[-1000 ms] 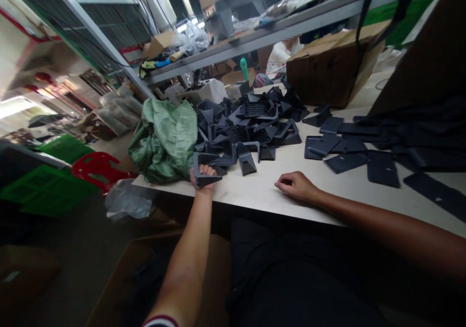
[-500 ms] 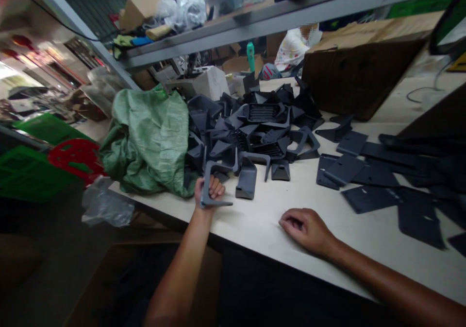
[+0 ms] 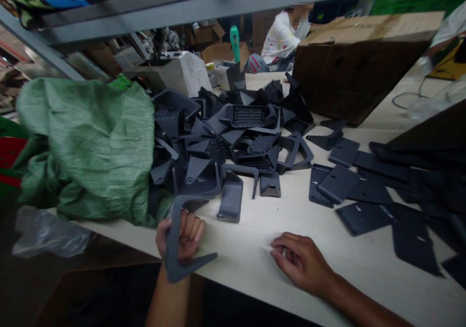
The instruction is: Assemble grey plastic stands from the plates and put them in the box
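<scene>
My left hand [image 3: 185, 234] is closed around a dark grey plastic bracket [image 3: 174, 239], a U-shaped frame held upright over the table's front edge. Its two arms point to the right. Resting on the pale table, my right hand [image 3: 304, 259] has its fingers curled in toward the thumb; whether something small is inside them is hidden. Just beyond my left hand lies a loose bracket [image 3: 232, 198] with a flat plate side. Behind it rises a heap of similar dark grey brackets [image 3: 249, 115], some with slotted faces.
A green woven sack [image 3: 91, 147] sits left of the heap. Flat dark plates [image 3: 338, 179] overlap on the right. A large cardboard box [image 3: 349, 79] stands at the back, under a grey shelf beam [image 3: 218, 8]. Beyond sits a person [image 3: 278, 38] near a teal bottle [image 3: 235, 43].
The view has shifted left-to-right and closer, so things sit lower and larger. My left hand with the bracket is nearer to me. My right hand keeps its curled pose on the table.
</scene>
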Tool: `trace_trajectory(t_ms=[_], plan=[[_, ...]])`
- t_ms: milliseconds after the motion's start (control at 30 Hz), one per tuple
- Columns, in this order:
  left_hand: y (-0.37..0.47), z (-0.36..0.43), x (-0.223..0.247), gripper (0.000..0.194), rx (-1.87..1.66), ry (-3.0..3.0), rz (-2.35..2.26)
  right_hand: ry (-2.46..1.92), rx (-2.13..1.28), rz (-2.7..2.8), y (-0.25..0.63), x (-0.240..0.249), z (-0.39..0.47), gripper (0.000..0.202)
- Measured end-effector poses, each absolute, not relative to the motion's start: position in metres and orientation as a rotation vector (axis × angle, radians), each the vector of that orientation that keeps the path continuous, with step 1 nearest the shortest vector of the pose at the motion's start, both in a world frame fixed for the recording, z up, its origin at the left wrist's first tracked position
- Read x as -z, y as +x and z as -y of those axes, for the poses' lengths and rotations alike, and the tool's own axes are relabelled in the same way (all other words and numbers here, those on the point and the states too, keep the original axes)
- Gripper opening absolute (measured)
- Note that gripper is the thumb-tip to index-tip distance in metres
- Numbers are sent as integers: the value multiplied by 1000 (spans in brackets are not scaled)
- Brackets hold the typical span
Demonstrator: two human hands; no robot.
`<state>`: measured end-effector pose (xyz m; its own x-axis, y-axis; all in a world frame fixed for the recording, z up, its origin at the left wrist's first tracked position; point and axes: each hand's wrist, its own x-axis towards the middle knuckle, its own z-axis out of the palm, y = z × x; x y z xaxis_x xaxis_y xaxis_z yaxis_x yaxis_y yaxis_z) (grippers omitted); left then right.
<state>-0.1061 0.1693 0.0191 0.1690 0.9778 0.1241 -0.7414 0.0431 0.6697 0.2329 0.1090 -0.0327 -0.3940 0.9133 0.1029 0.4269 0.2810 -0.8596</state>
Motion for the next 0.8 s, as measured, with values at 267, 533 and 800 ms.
trace_trajectory(t_ms=[267,533,800], plan=[[-79,-154,-34,43,-1297,745,-331,-1279,-1006,1665,231,37,-109,25],[-50,-134,-5,39,-830,656,-1115,-1463,-1299,1067,210,30,-157,92],[-71,-166,11,36,-1057,762,-1358,-1368,-1317,1178,194,31,-179,86]])
